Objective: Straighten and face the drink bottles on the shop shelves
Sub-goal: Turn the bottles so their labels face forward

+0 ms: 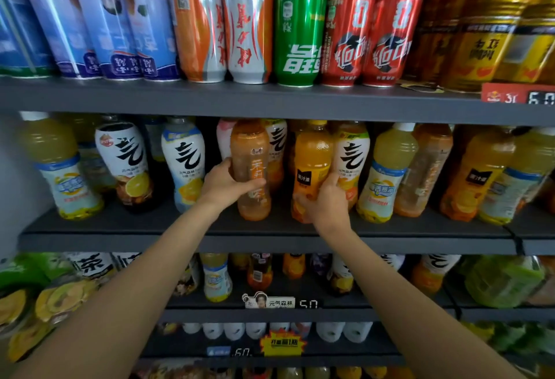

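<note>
The work was at the middle shelf, among the bottles standing at its front edge. The left hand was wrapped round the amber tea bottle, thumb across its label, while the right hand clasped the lower part of the orange juice bottle just right of the tea bottle — both labels looked roughly forward. The step in hand seemed to be squaring this pair. Next would likely come small twists and a pull to the shelf's front edge.
</note>
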`<state>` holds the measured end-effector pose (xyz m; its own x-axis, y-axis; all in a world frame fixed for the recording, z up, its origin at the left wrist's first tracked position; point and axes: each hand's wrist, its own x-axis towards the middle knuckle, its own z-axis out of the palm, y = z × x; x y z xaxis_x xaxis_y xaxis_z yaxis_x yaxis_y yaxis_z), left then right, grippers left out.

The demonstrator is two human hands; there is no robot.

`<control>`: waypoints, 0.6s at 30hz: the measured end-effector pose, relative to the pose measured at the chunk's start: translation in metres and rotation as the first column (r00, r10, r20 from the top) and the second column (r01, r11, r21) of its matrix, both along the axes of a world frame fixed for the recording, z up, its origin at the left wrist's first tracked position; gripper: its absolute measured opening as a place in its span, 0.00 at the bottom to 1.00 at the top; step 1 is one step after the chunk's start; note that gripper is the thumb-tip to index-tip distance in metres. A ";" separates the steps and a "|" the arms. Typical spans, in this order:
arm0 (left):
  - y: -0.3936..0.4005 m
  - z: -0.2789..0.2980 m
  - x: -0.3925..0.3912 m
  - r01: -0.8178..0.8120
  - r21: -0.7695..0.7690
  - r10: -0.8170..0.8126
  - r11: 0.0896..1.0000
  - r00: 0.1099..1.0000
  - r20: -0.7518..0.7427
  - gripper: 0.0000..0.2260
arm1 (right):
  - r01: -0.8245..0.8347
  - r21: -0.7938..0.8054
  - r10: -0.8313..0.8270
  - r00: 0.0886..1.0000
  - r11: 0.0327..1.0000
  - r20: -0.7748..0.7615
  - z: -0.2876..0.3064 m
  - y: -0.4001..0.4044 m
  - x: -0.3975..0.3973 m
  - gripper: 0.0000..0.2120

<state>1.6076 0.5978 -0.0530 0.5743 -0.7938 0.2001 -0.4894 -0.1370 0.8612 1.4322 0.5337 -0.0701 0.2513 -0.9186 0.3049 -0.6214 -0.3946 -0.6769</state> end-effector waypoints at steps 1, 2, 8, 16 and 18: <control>0.004 0.002 0.003 0.024 0.012 -0.024 1.000 1.000 -0.014 0.28 | 0.007 0.015 -0.007 1.000 1.000 0.003 0.001 -0.002 0.008 0.30; 0.007 0.002 0.003 0.044 0.023 -0.043 0.999 0.999 -0.018 0.28 | 0.021 0.033 -0.022 1.000 0.999 0.009 0.002 -0.004 0.015 0.28; 0.016 0.000 -0.002 0.066 0.001 -0.066 0.998 0.998 -0.023 0.28 | 0.046 0.162 -0.051 0.998 0.986 0.027 0.006 -0.010 0.031 0.26; 0.035 0.005 -0.022 0.321 -0.048 -0.324 0.946 0.943 -0.077 0.30 | -0.241 0.185 0.213 0.964 0.953 0.160 0.029 0.013 -0.014 0.11; 0.034 0.009 -0.042 0.421 -0.049 -0.423 0.906 0.902 -0.081 0.30 | -0.292 0.181 0.247 0.940 0.939 0.234 0.046 0.018 -0.030 0.08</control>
